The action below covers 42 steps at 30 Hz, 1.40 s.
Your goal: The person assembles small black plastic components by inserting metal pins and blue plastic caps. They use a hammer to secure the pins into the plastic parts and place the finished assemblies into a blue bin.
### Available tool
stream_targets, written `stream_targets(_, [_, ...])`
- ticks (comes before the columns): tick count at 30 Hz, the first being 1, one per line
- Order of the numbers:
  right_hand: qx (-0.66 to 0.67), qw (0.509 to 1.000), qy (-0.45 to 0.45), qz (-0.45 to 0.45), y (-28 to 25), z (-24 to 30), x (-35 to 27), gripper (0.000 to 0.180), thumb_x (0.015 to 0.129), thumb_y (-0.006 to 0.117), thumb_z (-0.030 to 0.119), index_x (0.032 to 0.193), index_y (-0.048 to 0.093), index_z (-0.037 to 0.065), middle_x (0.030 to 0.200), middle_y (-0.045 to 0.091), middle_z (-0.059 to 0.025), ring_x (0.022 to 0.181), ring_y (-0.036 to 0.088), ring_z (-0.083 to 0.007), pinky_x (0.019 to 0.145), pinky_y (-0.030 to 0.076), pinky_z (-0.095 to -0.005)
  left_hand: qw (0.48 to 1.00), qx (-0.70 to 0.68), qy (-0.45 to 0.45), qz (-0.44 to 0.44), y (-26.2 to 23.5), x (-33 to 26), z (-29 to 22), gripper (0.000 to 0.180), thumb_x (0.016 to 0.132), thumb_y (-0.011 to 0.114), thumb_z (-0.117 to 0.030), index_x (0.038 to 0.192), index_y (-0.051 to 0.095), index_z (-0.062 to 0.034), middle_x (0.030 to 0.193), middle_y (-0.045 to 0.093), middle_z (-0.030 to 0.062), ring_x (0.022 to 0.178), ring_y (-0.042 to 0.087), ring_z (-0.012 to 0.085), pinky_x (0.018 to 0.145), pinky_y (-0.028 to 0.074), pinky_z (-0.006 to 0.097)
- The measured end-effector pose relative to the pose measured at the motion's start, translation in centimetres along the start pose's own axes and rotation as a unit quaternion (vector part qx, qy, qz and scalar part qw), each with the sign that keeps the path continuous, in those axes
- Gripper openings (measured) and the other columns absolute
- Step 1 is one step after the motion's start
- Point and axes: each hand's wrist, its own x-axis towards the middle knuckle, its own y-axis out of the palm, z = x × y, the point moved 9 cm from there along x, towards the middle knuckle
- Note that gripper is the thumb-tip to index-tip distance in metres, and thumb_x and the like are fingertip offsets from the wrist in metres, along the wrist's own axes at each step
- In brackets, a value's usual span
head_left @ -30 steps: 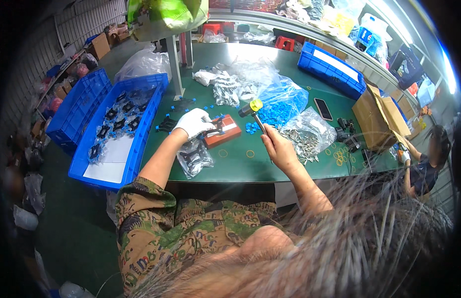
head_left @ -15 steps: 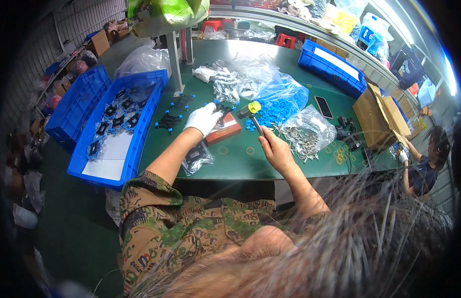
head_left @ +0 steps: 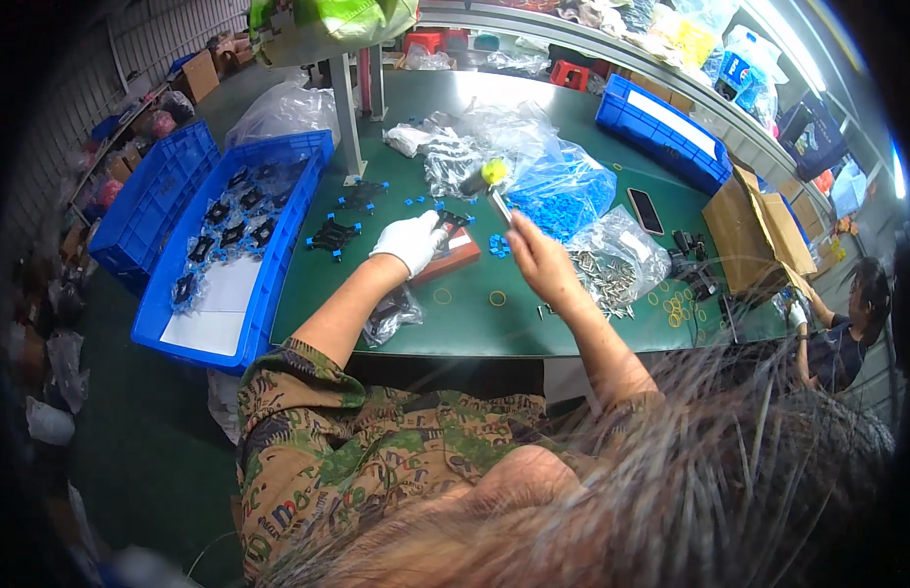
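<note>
In the head view, at the middle of the frame, holds a black bracket (head_left: 455,223) with blue tips in the white-gloved left hand (head_left: 412,243), with fingers closed on the near left edge, over a reddish-brown block (head_left: 452,258); cannot tell the exact contact between the two. Just right of centre, grips a hammer (head_left: 493,173) in the bare right hand (head_left: 541,260), with fingers wrapped round the handle and the yellow-faced, blurred head up and to the right of the bracket.

Left of centre on the green table (head_left: 455,333), has two more brackets (head_left: 334,235) with blue tips, and just below the left wrist a clear bag (head_left: 394,312) with dark contents. At the left, has a blue crate (head_left: 202,355) with bagged dark pieces inside.

Right of the block, has loose blue pieces (head_left: 499,246), then a blue bag (head_left: 565,201), metal pins (head_left: 604,277) partly in clear plastic, rubber bands (head_left: 676,312) and a phone (head_left: 646,211). Farther right, has a cardboard box (head_left: 744,235) and, at the edge, a co-worker (head_left: 837,343).
</note>
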Motion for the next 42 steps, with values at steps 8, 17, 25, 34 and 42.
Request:
stream_targets(8, [-0.14, 0.984, -0.023, 0.112, 1.5, 1.3, 1.3, 0.038, 0.104, 0.06, 0.023, 0.139, 0.054, 0.009, 0.095, 0.072, -0.0237, 0.087, 0.071, -0.0433, 0.074, 0.056, -0.0507, 1.0, 0.013, 0.01, -0.01, 0.2, -0.4, -0.8, 0.036, 0.106, 0.047, -0.043, 0.115, 0.055, -0.0098, 0.097, 0.072, 0.0238, 0.091, 0.07, 0.0443, 0.082, 0.054, 0.054])
stream_targets(17, [0.009, 0.999, 0.047, 0.025, -3.2, 1.6, 0.5, 0.042, 0.104, 0.061, 0.027, 0.142, 0.057, 0.008, 0.107, 0.072, -0.0259, 0.1, 0.071, -0.0423, 0.083, 0.056, -0.0457, 0.999, -0.031, -0.008, -0.005, 0.5, -0.2, 1.1, 0.037, 0.103, 0.05, -0.042, 0.119, 0.057, -0.0094, 0.104, 0.072, 0.0248, 0.1, 0.069, 0.044, 0.089, 0.053, 0.053])
stream_targets(25, [0.027, 0.962, 0.138, 0.236, 0.9, -0.3, -5.6, 0.043, 0.099, 0.067, 0.033, 0.135, 0.062, 0.011, 0.088, 0.072, -0.0194, 0.082, 0.072, -0.0377, 0.074, 0.054, -0.0447, 0.955, -0.261, -0.084, -0.11, -1.6, -6.1, 11.3, 0.042, 0.093, 0.072, -0.036, 0.118, 0.064, -0.0031, 0.113, 0.073, 0.0197, 0.102, 0.071, 0.0333, 0.086, 0.055, 0.041])
stream_targets(34, [-0.079, 0.941, 0.007, 0.329, 4.1, 0.0, -9.4, 0.029, 0.096, 0.067, 0.034, 0.098, 0.068, 0.005, 0.1, 0.07, -0.0163, 0.093, 0.068, -0.0388, 0.08, 0.055, -0.0495, 0.973, -0.072, -0.211, -0.052, -3.1, -14.7, 21.5, 0.039, 0.096, 0.064, -0.037, 0.121, 0.069, -0.0069, 0.099, 0.073, 0.0157, 0.092, 0.071, 0.0305, 0.082, 0.054, 0.042])
stream_targets(42, [-0.114, 0.958, -0.031, 0.261, 4.3, 0.1, -9.4, 0.028, 0.095, 0.07, 0.03, 0.114, 0.068, 0.009, 0.102, 0.067, -0.0119, 0.094, 0.069, -0.0342, 0.079, 0.056, -0.0468, 0.978, 0.058, -0.18, -0.091, -3.3, -8.6, 20.7, 0.04, 0.097, 0.058, -0.04, 0.121, 0.074, -0.0122, 0.118, 0.072, 0.0181, 0.112, 0.067, 0.0387, 0.096, 0.052, 0.049])
